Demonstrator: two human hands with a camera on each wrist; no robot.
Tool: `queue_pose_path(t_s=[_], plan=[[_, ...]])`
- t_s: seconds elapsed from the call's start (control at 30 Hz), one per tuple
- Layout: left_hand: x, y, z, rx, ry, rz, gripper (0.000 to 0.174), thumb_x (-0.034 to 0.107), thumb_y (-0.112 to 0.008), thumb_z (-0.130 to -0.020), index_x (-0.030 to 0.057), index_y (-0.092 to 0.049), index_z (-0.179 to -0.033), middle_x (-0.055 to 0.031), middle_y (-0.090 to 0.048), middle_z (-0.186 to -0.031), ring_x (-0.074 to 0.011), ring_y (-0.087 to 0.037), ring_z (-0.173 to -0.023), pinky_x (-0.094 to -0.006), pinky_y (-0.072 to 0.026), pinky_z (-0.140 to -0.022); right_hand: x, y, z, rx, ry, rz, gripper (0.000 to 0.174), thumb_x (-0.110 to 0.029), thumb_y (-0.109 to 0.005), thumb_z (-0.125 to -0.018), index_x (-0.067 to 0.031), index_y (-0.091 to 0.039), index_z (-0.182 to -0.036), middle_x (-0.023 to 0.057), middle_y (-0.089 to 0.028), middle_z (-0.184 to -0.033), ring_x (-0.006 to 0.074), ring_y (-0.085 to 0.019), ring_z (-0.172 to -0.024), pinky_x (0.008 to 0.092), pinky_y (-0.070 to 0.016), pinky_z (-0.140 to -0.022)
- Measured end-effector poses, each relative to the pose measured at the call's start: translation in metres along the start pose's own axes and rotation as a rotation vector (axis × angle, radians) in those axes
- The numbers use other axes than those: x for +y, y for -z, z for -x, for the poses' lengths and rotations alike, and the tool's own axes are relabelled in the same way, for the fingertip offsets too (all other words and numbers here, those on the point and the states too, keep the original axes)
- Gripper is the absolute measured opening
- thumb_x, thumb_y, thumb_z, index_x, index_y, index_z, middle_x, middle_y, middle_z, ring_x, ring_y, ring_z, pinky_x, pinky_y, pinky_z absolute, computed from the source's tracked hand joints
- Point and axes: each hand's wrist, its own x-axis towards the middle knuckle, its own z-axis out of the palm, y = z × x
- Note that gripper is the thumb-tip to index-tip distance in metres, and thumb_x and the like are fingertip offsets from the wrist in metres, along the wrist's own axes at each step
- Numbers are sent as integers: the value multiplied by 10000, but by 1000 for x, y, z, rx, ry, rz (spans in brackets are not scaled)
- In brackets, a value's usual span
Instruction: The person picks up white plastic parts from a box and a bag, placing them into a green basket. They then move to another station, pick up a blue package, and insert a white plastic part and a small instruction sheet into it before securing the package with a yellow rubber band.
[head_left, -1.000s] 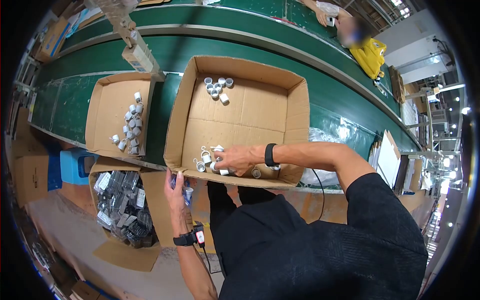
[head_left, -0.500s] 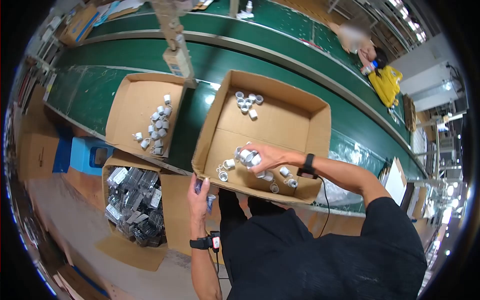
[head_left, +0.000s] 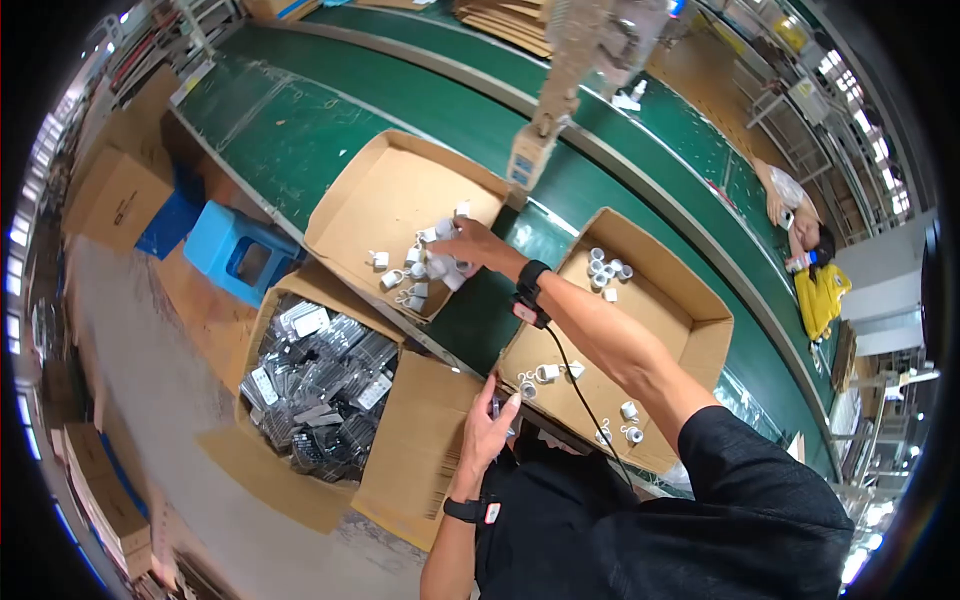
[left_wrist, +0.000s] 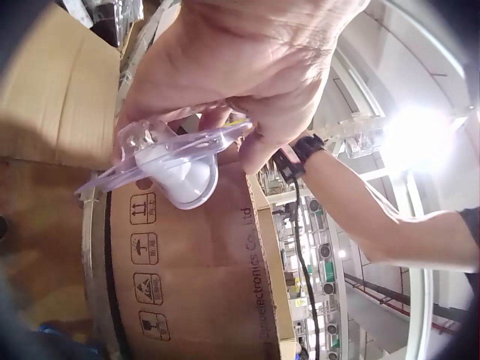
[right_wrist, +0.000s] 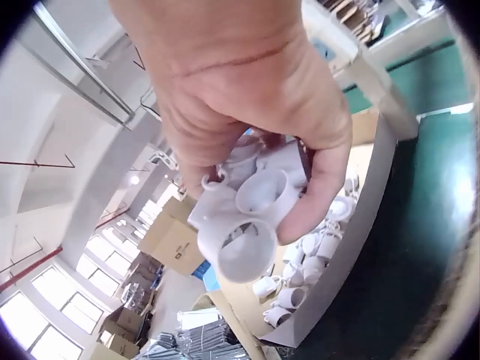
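Observation:
In the head view my right hand [head_left: 478, 245] is over the left shallow cardboard tray [head_left: 360, 190]. The right wrist view shows it gripping a cluster of small white plastic cups [right_wrist: 247, 251] between thumb and fingers, one with a hook. Below it, more white hooked cups [head_left: 380, 260] lie in the tray. My left hand [head_left: 485, 430] is at the near left corner of the larger cardboard box [head_left: 650, 320]. It pinches a clear plastic blister pack [left_wrist: 180, 169] with a white cup-shaped piece inside. Several white cups [head_left: 545, 373] lie inside the larger box.
An open carton [head_left: 400, 440] of clear plastic packs stands below the green conveyor table [head_left: 290, 110]. Beside it is a blue stool [head_left: 225, 250]. A post [head_left: 535, 150] rises behind the trays. A cable hangs from my right wrist. Another person [head_left: 790, 200] is across the table.
My right hand gathered cups in the larger box, lifted them and moved left over the other tray. My left hand stays at the box corner. The head view has turned left.

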Motion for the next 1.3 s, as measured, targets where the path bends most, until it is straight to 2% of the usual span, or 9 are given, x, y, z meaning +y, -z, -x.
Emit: queue_pose_path(t_s=[0.13, 0.33, 0.4, 0.53, 0.67, 0.87, 1.07, 1.27, 1.3], plan=[[5, 8, -1, 8, 16, -74, 766, 352, -718, -947, -69, -421, -1514, -261, -555, -1425, -308, -561, -1308, -378, -435, -1097, 14, -2, -18, 175, 137, 179, 754, -473, -772, -845, 22, -577, -1380, 193, -751, -969, 225, -742, -790, 341, -596, -646], [35, 6, -4, -59, 149, 35, 692, 264, -706, -966, -81, -433, -1501, -189, -595, -1407, -206, -573, -1267, -328, -434, -1086, 20, 98, 112, 171, 223, 149, 290, -258, -647, -994, -19, -724, -1139, 100, -720, -858, 108, -662, -783, 342, -552, -716], [43, 5, -4, -84, 123, 83, 657, 189, -691, -984, -57, -413, -1526, -132, -599, -1393, -181, -571, -1251, -314, -435, -1080, 48, 133, 183, 88, 130, 368, 259, -256, -647, -1002, -14, -715, -1064, 72, -717, -878, 156, -661, -776, 303, -549, -724], [44, 3, -3, -48, 158, 12, 659, 168, -687, -988, -74, -398, -1529, -150, -559, -1445, -200, -544, -1294, -319, -398, -1118, 171, 177, 318, -324, -240, 810, 296, -270, -733, -884, -16, -683, -1030, 185, -708, -978, 374, -683, -901, 458, -555, -799], [35, 4, -5, -36, 178, -79, 639, 210, -669, -1001, -71, -421, -1518, -157, -568, -1440, -206, -551, -1283, -321, -408, -1101, 236, 135, 403, -256, -330, 778, 511, -235, -810, -793, -33, -544, -1180, 239, -606, -1124, 437, -639, -1024, 495, -527, -840], [38, -6, -1, 2, 114, -120, 571, 244, -643, -1024, -29, -469, -1495, -107, -639, -1269, -169, -634, -1035, -287, -520, -866, 247, 92, 426, -298, -180, 675, 490, -76, -757, -783, -5, -493, -1190, 271, -556, -1071, 479, -614, -1008, 540, -515, -835], [23, -5, -2, -21, 100, 0, 587, 235, -616, -1044, -58, -427, -1517, -146, -587, -1397, -200, -577, -1223, -325, -452, -1058, 250, 83, 422, -287, -306, 640, 446, -41, -703, -818, 17, -500, -1211, 297, -570, -1085, 482, -617, -1029, 538, -522, -844], [26, -13, 2, -11, 107, 86, 547, 212, -580, -1063, -56, -425, -1514, -142, -593, -1374, -189, -599, -1183, -316, -489, -1011, 236, 64, 403, -289, -75, 495, 629, -50, -674, -840, -41, -422, -1417, 275, -521, -1214, 481, -589, -1116, 509, -531, -883], [29, -16, 4, -11, 118, 91, 547, 213, -580, -1063, -56, -425, -1513, -141, -594, -1372, -191, -600, -1182, -319, -489, -1013, 215, 62, 403, -228, 26, 547, 455, -23, -651, -854, -14, -478, -1276, 259, -533, -1140, 488, -615, -998, 521, -525, -836]])
